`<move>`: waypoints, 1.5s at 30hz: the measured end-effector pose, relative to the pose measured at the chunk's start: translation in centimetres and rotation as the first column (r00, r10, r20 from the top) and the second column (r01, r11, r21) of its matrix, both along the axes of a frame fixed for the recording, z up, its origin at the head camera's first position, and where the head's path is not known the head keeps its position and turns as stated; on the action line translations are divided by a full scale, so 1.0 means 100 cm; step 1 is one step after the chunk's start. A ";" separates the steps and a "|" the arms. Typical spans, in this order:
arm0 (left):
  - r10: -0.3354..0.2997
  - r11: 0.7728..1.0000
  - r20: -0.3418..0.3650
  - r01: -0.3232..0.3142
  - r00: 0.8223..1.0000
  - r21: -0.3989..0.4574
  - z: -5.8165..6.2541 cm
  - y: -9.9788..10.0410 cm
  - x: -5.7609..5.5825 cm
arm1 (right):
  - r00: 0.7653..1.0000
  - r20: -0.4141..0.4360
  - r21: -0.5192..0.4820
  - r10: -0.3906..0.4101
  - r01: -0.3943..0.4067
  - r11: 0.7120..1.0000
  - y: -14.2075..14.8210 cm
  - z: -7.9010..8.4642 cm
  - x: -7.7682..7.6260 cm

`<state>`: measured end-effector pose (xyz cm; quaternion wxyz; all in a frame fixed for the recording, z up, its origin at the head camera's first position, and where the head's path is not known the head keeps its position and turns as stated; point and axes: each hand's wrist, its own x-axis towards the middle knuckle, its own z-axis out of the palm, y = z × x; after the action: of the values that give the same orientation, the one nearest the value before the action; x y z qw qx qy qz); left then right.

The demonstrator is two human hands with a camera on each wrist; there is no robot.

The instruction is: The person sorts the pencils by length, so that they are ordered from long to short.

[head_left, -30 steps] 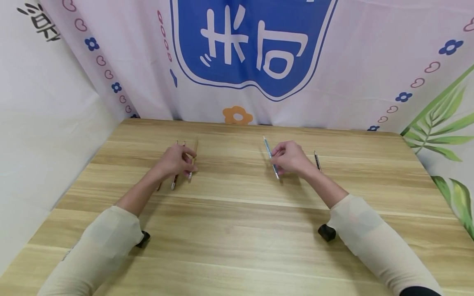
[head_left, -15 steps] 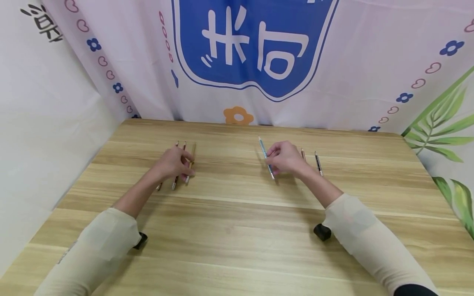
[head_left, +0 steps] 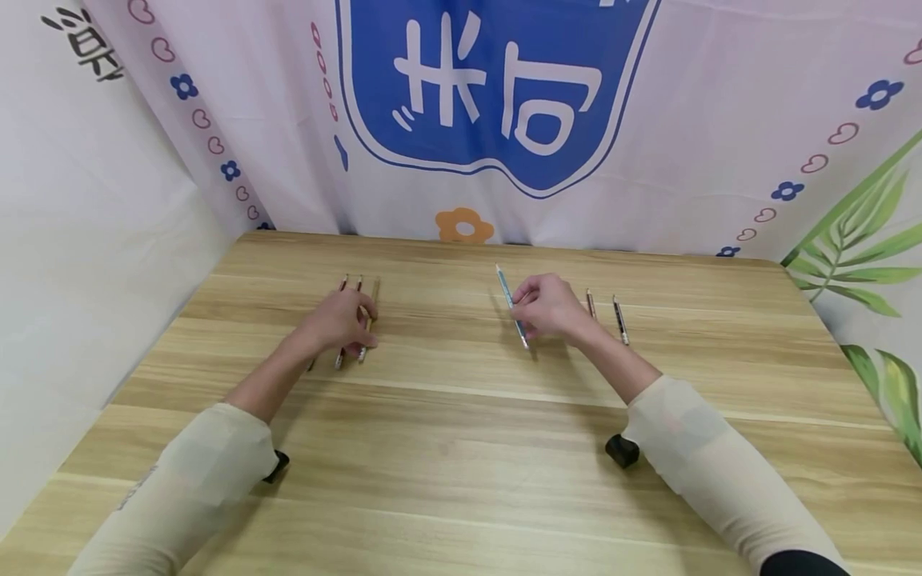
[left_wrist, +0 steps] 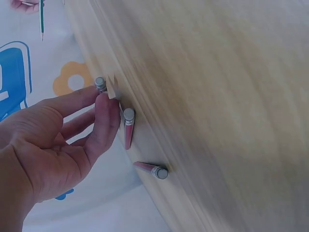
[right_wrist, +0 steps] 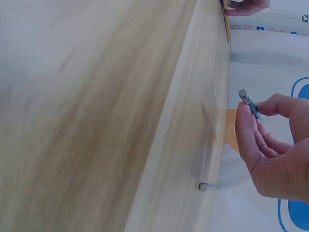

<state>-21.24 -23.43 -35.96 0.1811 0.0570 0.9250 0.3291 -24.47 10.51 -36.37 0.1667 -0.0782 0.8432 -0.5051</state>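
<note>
The blue pencil, near 1 o'clock on the tabletop, has shifted toward 9 o'clock, pinched in the right hand's grip; that widens its gap from the brown pencil and black pencil toward 3 o'clock. Near 10 o'clock, the yellow pencil, pinched by the left hand, sits closer to two red pencils, tightening that group.
</note>
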 end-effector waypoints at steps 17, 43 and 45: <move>0.063 0.998 -0.061 -0.061 0.996 0.033 -0.003 -0.002 -0.009 | 1.000 0.004 -0.027 0.029 -0.029 0.999 -0.011 0.000 0.001; 0.137 0.981 0.002 -0.136 0.991 0.140 -0.007 -0.001 -0.014 | 0.998 0.054 -0.070 0.030 -0.026 0.997 -0.048 -0.009 -0.004; 0.142 0.981 0.003 -0.141 0.990 0.135 -0.007 -0.001 -0.014 | 0.998 0.053 -0.071 0.030 -0.027 0.997 -0.051 -0.009 -0.004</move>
<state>-22.62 -23.54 -36.67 0.1496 0.0043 0.9030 0.4028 -24.91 5.42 -37.26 0.1939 -0.0822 0.8190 -0.5338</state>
